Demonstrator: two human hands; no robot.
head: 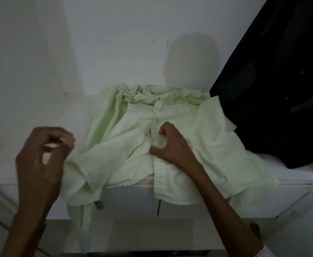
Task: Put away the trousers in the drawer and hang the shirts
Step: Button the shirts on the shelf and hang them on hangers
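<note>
Pale green button-front shirt [198, 127] lying crumpled on white desk [296, 173], hem and one sleeve hanging over the near edge. Right hand [172, 145] pinching the button placket mid-chest. Left hand [42, 154] raised at near left, blurred, fingers curled — grip impossible to tell. Thin, soft, wrinkled cloth on a smooth top — liable to slide off or strain a button if tugged one-handed.
</note>
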